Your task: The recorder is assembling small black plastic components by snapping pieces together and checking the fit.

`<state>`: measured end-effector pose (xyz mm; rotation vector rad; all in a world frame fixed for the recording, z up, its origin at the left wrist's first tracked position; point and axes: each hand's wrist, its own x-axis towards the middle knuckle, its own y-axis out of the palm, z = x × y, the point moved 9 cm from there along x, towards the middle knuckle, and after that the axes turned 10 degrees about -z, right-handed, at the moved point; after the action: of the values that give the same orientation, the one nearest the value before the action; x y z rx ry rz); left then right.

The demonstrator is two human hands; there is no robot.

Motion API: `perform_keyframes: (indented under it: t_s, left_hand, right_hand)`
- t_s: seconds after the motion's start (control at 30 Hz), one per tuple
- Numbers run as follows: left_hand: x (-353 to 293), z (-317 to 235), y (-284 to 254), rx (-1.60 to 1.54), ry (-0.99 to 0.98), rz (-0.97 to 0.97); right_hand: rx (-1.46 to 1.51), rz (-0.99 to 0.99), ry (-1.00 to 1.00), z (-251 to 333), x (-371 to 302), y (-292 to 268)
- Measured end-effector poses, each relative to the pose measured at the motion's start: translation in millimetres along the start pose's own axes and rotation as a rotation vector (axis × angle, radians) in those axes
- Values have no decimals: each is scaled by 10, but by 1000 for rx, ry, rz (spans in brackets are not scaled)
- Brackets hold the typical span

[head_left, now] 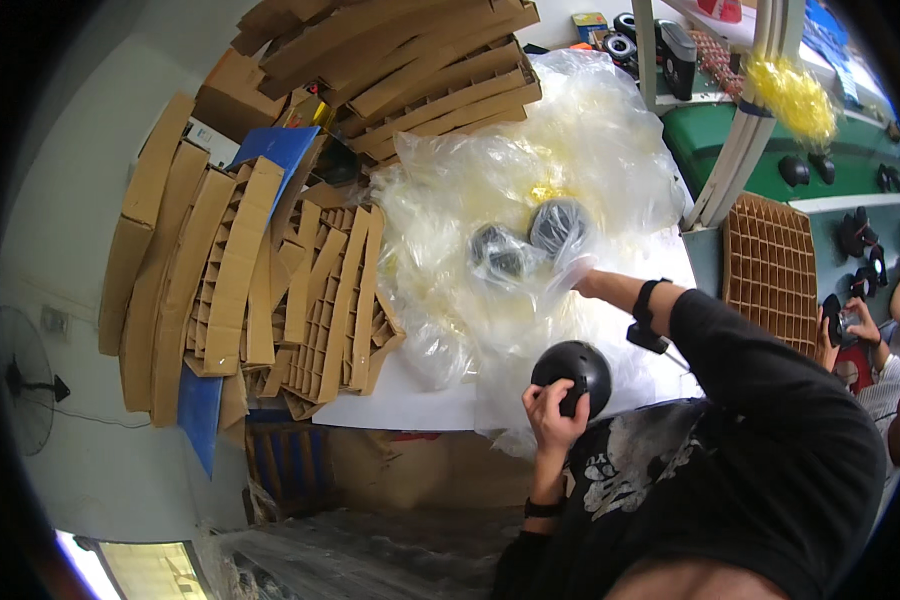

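My left hand (557,412) is closed on a glossy black dome-shaped part (576,375) at the near edge of the white table, its fingers curled over the lower left side. Farther off, my right hand (584,277) reaches into clear plastic film (540,285). The film veils its fingers, so their grip is hidden. Just beyond that hand lie two dark round parts, a grey-black one (559,226) and a darker one (497,249), both partly covered by the film. A black band circles each wrist.
Crumpled clear bags (590,120) cover much of the white table (410,408). Cardboard dividers (320,310) crowd the left, with more stacked at the back (430,85). At right stand a metal post (735,160), a divider grid (770,270) and a co-worker's hands (860,325) holding a dark part.
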<state>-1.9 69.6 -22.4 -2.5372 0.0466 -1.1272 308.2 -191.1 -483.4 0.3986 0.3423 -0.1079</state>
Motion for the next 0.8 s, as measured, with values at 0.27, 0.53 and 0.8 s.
perform_keyframes:
  t_s: [0.27,0.53,0.8]
  left_hand:
    - [-265,314,-514,-355,-326,-381]
    - [-29,175,-237,-558,-314,-213]
    - [162,67,388,-930,-582,-19]
  right_hand:
    - [103,-44,632,1084,-2838,1752]
    - [-380,278,-749,3341,-4463,2142]
    - [-445,324,-741,3507,-4816,1939]
